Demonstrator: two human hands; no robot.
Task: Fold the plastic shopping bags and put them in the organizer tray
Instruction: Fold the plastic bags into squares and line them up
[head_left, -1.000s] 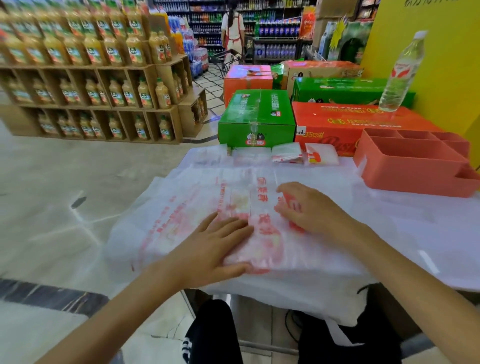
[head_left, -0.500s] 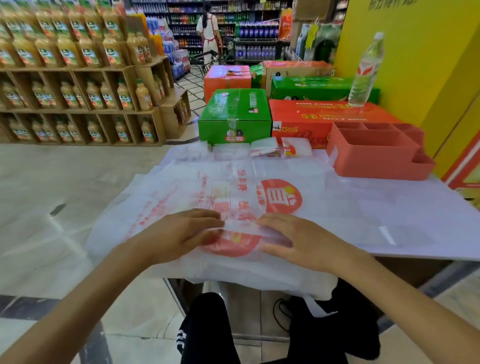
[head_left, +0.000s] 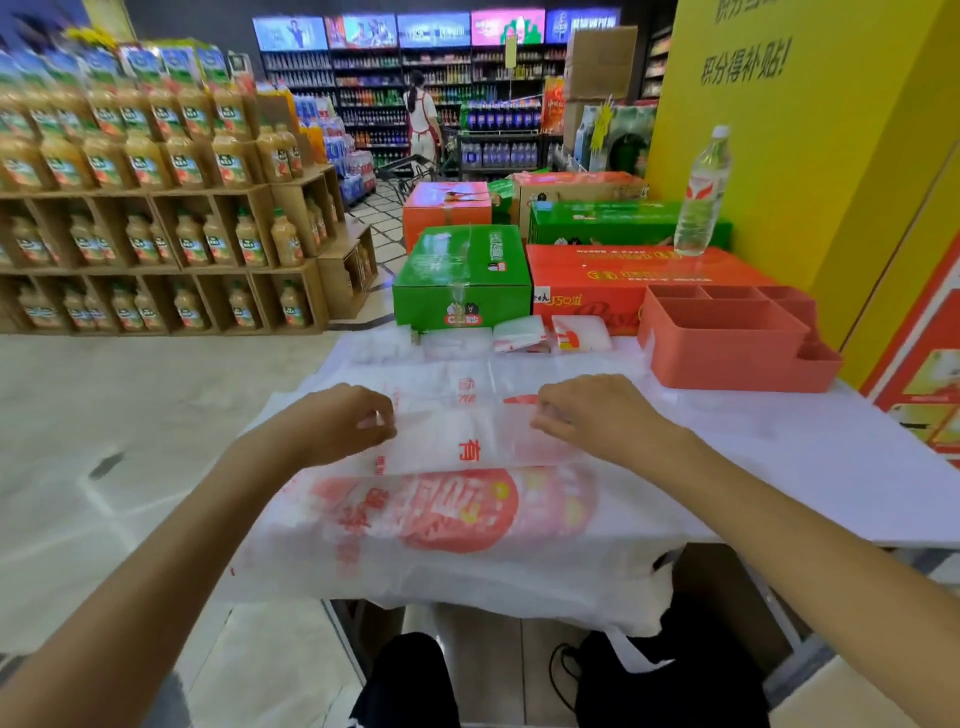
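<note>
A white plastic shopping bag (head_left: 447, 514) with red print lies spread over the white table (head_left: 810, 467), its near part hanging over the front edge. My left hand (head_left: 337, 423) and my right hand (head_left: 597, 415) each pinch a lifted fold of the bag, about a hand's width apart, and hold it above the flat part. The coral organizer tray (head_left: 727, 343) stands at the table's back right, its compartments showing nothing inside. Several small folded bags (head_left: 519, 335) lie in a row at the table's far edge.
Green (head_left: 462, 283) and orange cartons (head_left: 618, 278) stand behind the table, with a clear water bottle (head_left: 701, 195) on one. A yellow wall is at the right. Juice shelves (head_left: 156, 234) fill the left. A person stands in the far aisle. My knees are under the table.
Both hands were pressing flat on the bag; now they have curled, pinched its near layer and lifted it up and away from me as a fold.
</note>
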